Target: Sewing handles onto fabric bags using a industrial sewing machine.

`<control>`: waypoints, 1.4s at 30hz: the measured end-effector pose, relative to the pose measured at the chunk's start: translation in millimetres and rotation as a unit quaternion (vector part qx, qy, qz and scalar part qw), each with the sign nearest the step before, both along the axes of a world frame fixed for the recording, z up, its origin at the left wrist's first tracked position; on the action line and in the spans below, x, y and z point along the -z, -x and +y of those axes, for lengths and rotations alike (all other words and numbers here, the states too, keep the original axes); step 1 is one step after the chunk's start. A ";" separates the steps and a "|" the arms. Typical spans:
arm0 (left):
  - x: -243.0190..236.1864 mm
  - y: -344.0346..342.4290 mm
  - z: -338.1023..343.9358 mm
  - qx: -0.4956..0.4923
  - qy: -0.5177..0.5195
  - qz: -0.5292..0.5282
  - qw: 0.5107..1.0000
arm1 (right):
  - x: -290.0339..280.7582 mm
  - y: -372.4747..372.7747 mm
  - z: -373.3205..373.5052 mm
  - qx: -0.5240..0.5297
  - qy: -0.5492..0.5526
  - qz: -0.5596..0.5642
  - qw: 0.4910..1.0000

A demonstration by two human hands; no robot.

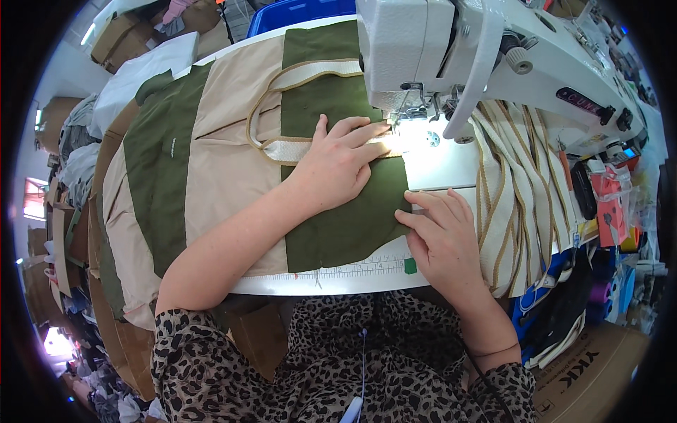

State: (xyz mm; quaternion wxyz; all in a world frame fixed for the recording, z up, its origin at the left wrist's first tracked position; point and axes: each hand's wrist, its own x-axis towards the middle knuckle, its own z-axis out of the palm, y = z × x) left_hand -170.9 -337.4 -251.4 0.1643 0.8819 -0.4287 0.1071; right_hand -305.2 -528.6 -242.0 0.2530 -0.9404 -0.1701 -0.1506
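Note:
My left hand (338, 166) lies with fingers stretched over a cream webbing strap with tan edges (293, 150) on olive-green fabric (328, 233), its fingertips just left of the lit presser foot (396, 127) under the white sewing machine (395, 46). The strap forms a loop over the green panel and the adjoining beige panel (233, 84). My right hand (444, 236) rests with fingers apart on the green fabric's right edge, beside the bright metal plate (437, 169). The fabric piece continues leftward in alternating green and beige panels. The fabric right at the needle is washed out by the lamp.
A pile of similar straps (518, 190) hangs right of the plate. A ruler strip (331, 271) runs along the table's front edge. A blue bin (285, 15) stands behind. Cardboard boxes (113, 39) and heaped cloth (84, 109) fill the left side; a red packet (608, 204) lies far right.

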 end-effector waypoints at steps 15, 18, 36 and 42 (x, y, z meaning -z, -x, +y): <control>-1.9 -12.1 -2.7 0.010 0.011 0.016 1.000 | 2.0 -6.9 -1.1 0.010 -0.015 -0.006 1.000; 0.6 -16.8 -2.4 0.011 0.013 0.013 1.000 | 1.9 -7.7 -0.7 0.013 -0.008 -0.001 1.000; 10.8 -36.5 -1.6 0.037 0.057 -0.017 0.998 | 1.8 -8.7 5.8 0.035 0.047 0.003 0.998; 13.3 -34.0 -1.6 0.028 0.056 -0.022 0.998 | 1.8 -7.4 4.2 0.030 0.037 -0.005 0.999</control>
